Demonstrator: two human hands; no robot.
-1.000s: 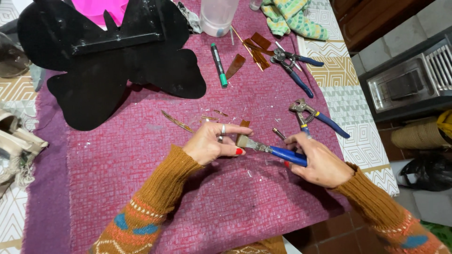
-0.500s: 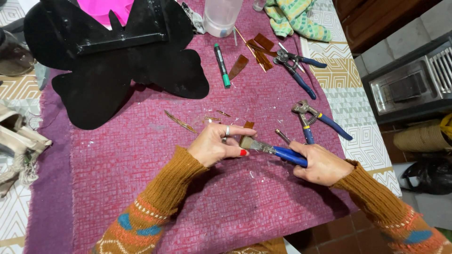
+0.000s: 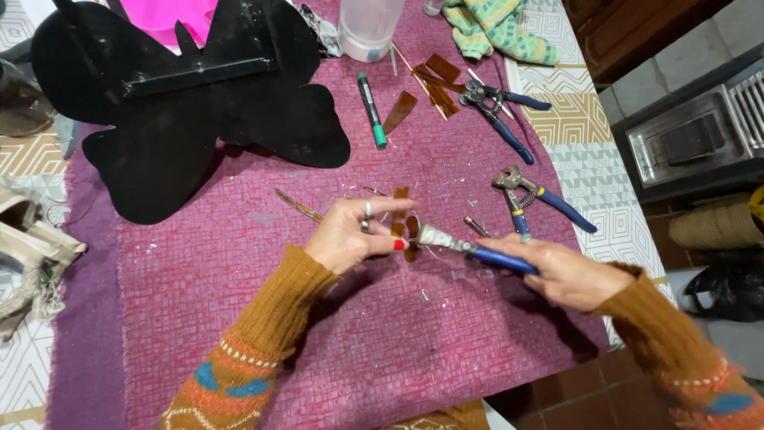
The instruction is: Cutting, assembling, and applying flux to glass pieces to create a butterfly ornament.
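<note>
Fingers (image 3: 380,239) of left hand (image 3: 354,235) pinch amber glass piece (image 3: 407,229); right hand (image 3: 557,271) clamps blue-handled pliers (image 3: 469,248) on its edge. Step: breaking glass. Next move needs firm, steady snap.

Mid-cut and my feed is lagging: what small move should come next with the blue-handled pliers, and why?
Probably squeeze and tilt gently to snap the edge. The blue-handled pliers in the right hand already bite the small amber glass piece, pinched by the left hand above the magenta woven mat.

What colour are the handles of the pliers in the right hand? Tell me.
Blue, seen in the head view: the right hand grips the pliers by blue handles, their metal tip on the amber glass piece.
</note>
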